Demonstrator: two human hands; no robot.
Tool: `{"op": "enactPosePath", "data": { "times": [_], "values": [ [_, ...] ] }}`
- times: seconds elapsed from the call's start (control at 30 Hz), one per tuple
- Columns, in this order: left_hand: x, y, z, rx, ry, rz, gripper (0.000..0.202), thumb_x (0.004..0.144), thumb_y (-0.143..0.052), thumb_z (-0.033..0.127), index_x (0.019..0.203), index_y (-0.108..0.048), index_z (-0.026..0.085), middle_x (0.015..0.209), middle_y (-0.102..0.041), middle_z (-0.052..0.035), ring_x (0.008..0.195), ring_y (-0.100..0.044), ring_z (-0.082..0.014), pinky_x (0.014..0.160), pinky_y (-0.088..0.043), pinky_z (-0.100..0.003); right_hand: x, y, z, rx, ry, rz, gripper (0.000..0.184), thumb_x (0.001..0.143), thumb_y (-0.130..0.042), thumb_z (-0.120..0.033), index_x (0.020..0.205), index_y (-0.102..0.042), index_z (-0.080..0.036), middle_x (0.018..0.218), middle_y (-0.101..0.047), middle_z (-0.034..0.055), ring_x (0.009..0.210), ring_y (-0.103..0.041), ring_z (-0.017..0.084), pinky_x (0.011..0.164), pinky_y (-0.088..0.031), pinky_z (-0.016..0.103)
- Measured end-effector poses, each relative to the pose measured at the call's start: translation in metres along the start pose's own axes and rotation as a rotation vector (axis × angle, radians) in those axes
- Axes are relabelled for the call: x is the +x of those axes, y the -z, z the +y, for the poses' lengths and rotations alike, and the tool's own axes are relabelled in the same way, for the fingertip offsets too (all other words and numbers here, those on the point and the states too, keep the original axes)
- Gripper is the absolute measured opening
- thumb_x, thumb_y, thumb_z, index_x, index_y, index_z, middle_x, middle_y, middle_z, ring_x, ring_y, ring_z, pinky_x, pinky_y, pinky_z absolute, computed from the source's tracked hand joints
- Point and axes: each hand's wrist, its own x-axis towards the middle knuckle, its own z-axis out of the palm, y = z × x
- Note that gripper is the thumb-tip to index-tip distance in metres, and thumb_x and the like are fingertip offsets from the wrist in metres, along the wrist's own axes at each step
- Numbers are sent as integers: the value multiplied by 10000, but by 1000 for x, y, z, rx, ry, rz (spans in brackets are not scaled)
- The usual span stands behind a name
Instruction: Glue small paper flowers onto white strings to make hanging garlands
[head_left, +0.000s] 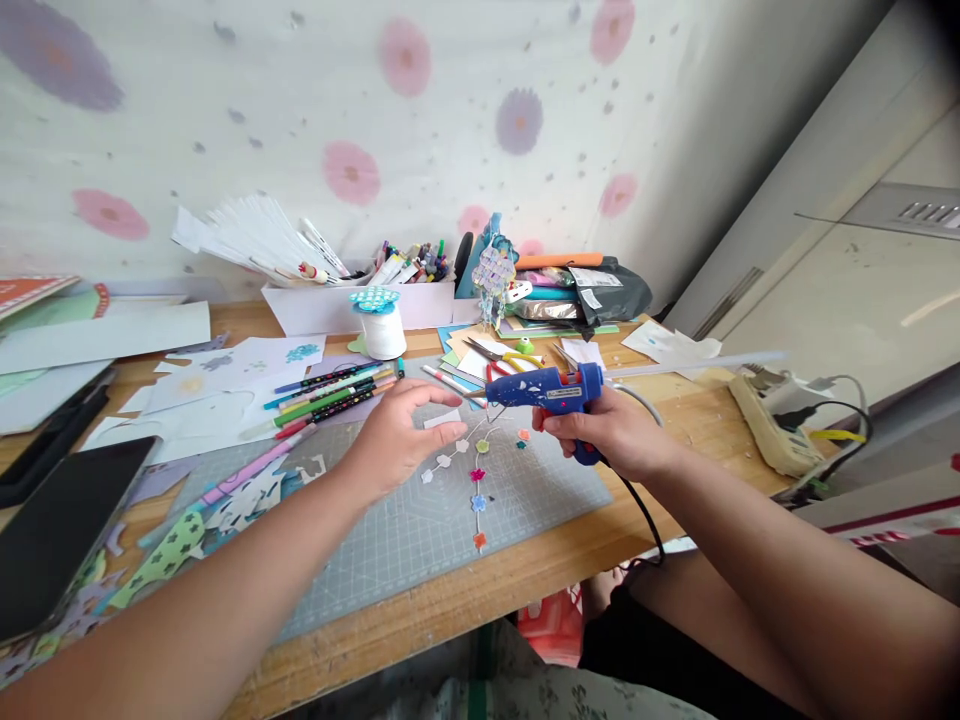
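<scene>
The blue plastic glue gun (547, 388) is grasped by its handle in the fingers of the right hand (621, 432), above the grey gridded cutting mat (375, 550); it is judged stiff and fairly light, best held there, away from the possibly hot nozzle (491, 391). Below, the thin string of small multicoloured flowers (478, 503) seems flimsy, best pinched by its edges. The left hand's (397, 435) fingers are parted, nothing visibly gripped.

Black phone (67, 530) at left, flowered wall covering (289, 95), dark plastic packet (622, 290)
</scene>
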Motion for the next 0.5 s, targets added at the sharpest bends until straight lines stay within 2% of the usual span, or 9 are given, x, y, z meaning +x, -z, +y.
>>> {"op": "enactPosePath", "data": {
  "times": [0.13, 0.23, 0.3, 0.37, 0.43, 0.5],
  "values": [
    [11, -5, 3, 19, -28, 13, 162, 714, -695, 349, 798, -708, 211, 985, -651, -48, 1001, -596, -231, 947, -428, -401, 1, -2, -1, 10, -1, 8, 155, 694, -672, -287, 734, -611, -150, 681, -576, -7, 501, -482, 75, 446, -405, 211],
    [16, -6, -2, 48, -21, 54, 122, 727, -661, 317, 680, -685, 207, 878, -660, -36, 917, -614, -224, 901, -451, -394, -3, 8, 0, -19, 4, 31, 155, 709, -671, -293, 759, -622, -155, 684, -572, -3, 529, -496, 86, 464, -420, 215],
    [17, -4, -8, 66, -12, 81, 136, 730, -650, 324, 680, -683, 203, 850, -656, -37, 877, -617, -224, 872, -461, -395, -10, 27, 2, -40, 0, 85, 180, 719, -681, -313, 793, -627, -158, 655, -555, -8, 532, -492, 92, 466, -414, 218],
    [15, -2, -12, 84, -10, 95, 145, 736, -639, 334, 692, -691, 205, 850, -655, -37, 864, -618, -221, 851, -467, -389, -19, 53, 6, -71, 10, 185, 219, 709, -703, -336, 818, -631, -161, 640, -550, -7, 523, -474, 92, 463, -403, 223],
    [14, -1, -14, 103, -17, 98, 144, 739, -632, 335, 700, -703, 216, 854, -659, -34, 876, -616, -221, 859, -461, -390, -31, 84, 15, -139, 23, 347, 229, 672, -732, -328, 803, -642, -162, 673, -576, 13, 530, -480, 96, 456, -398, 226],
    [12, -2, -13, 124, -32, 100, 144, 741, -628, 334, 698, -715, 228, 850, -665, -32, 891, -611, -224, 883, -446, -398, -41, 114, 30, -155, -31, 521, 233, 635, -747, -323, 778, -642, -172, 703, -595, 27, 515, -483, 96, 435, -389, 229]
  ]
}}
